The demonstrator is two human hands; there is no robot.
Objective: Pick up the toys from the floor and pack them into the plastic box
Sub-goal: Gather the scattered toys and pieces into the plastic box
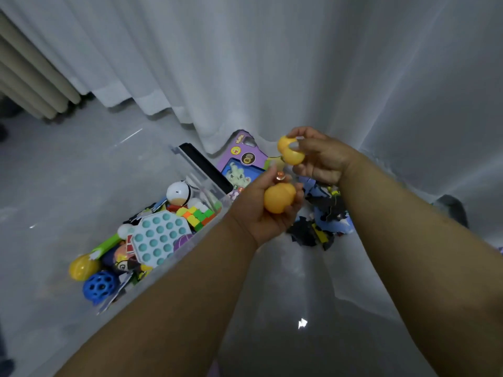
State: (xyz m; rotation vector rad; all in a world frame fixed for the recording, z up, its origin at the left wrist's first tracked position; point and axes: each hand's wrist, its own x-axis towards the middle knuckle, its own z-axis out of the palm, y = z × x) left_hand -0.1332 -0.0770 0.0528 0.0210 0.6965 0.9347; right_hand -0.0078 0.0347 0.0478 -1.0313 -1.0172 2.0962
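The left hand [268, 210] is cupping a yellow plastic capsule half [279, 197] while the right hand's fingers [313, 156] are pinching its matching half [290, 151], probably to rejoin them above the floor beside the clear plastic box [215, 186].

Box [209, 190] left of puzzle pieces [321, 221] (floor).

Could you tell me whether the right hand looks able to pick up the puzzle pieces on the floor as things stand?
Probably not yet: the right hand already grips a yellow capsule half. The puzzle pieces lie uncovered just below it, so the way looks free otherwise.
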